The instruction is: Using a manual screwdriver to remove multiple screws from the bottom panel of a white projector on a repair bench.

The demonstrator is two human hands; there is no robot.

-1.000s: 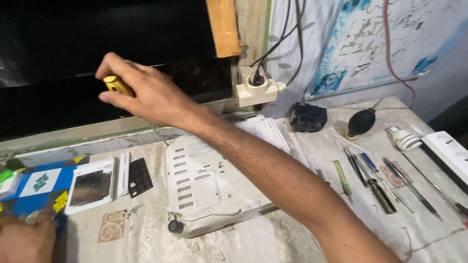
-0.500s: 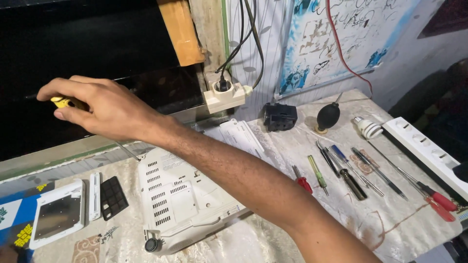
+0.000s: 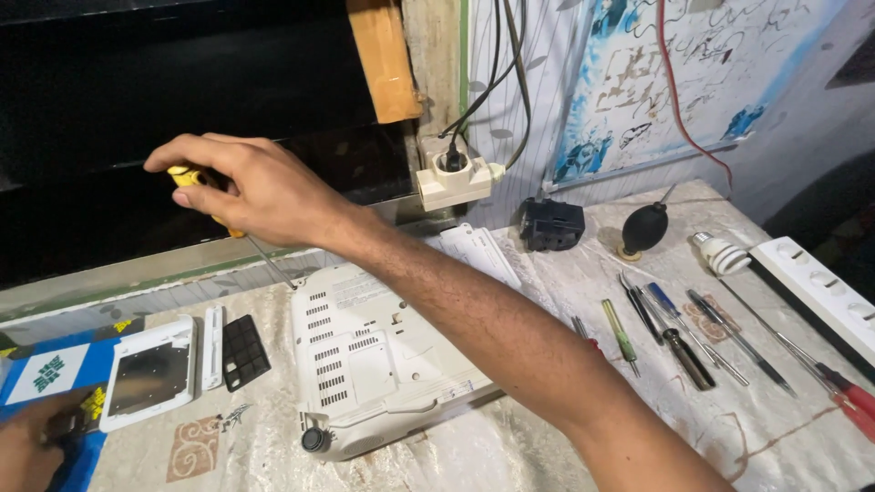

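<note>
right hand point(image 3: 264, 191) gripped yellow-handled screwdriver point(image 3: 211, 196), tip at white casing point(image 3: 383, 355) far-left corner — unscrewing judged underway; next move needs a steady tip — left hand point(image 3: 27, 446) rested on blue box point(image 3: 46, 383), grip unclear

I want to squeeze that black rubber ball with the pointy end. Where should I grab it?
Grab the black rubber blower round its fat bulb, coming from above. The bulb is wide, and bare on top; the thin nozzle pointing up toward the wall is too skinny to hold well.
</note>
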